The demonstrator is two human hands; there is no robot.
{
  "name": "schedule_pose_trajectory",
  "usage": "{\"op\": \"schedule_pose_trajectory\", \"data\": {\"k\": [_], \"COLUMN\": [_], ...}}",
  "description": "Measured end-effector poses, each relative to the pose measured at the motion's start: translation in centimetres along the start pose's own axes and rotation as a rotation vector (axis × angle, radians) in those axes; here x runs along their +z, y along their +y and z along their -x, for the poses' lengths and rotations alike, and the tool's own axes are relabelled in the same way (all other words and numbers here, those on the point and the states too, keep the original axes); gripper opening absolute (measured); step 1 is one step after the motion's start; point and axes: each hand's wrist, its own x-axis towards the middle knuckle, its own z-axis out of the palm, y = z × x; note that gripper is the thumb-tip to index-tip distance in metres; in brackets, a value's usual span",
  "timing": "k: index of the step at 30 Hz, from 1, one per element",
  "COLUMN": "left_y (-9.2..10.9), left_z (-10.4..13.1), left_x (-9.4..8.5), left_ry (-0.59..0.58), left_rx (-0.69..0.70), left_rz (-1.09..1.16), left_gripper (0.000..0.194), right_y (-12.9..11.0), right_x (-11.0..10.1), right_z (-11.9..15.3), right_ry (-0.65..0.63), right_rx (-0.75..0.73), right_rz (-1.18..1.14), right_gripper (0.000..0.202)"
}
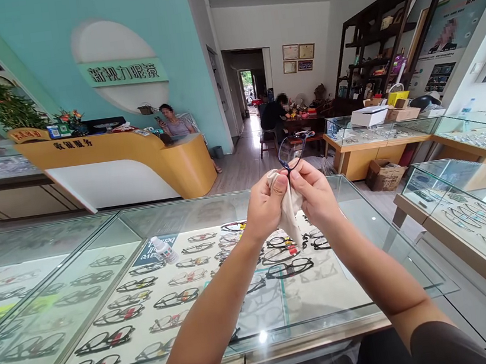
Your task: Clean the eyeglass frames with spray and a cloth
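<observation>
Looks forward and down from the wearer's head, above a glass case point(339, 300); sees left hand point(265, 206) and right hand point(315, 195) close, at mid-frame, and reaches across the room to a far doorway point(246, 62).

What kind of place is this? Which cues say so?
Most likely an eyewear shop: a glass display case holds rows of spectacle frames, the wall sign includes the Chinese word for glasses, and a counter is lettered for cashier service.

Left hand point(266, 204) gripping pale cloth point(291, 214), right hand point(317, 193) on dark-rimmed glasses point(291, 151), glass display case point(330, 299) below, white bottle point(164, 249) on top
</observation>
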Motion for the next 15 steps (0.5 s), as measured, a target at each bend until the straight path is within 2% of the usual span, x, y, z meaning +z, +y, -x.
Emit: {"op": "schedule_pose_trajectory", "data": {"k": [2, 5, 7, 8, 11, 15], "left_y": [0.7, 1.6, 1.5, 1.2, -0.3, -1.7], "left_z": [-0.3, -0.7, -0.9, -0.9, -0.9, -0.4], "left_x": [-0.8, -2.4, -2.9, -2.9, -1.4, 0.9], "left_ry": [-0.050, -0.223, -0.288, -0.281, -0.134, 0.119], "left_rx": [-0.078, -0.252, -0.300, -0.289, -0.165, 0.015], "left_rz": [-0.002, 0.026, 0.036, 0.045, 0.085, 0.065], "left_gripper": [0.060, 0.063, 0.064, 0.067, 0.071, 0.058], "right_y": [-0.2, -0.3, -0.2, -0.1, 0.6, 1.6], "right_x": [0.2, 0.3, 0.2, 0.1, -0.1, 0.4], "right_z": [0.0, -0.3, -0.6, -0.7, -1.0, -0.8], "right_ry": [0.025, 0.070, 0.097, 0.109, 0.126, 0.103], "right_rx": [0.018, 0.080, 0.109, 0.110, 0.082, 0.059], "right_rz": [-0.001, -0.035, -0.064, -0.074, -0.095, -0.142], "right_gripper": [0.030, 0.038, 0.041, 0.041, 0.039, 0.037]}}
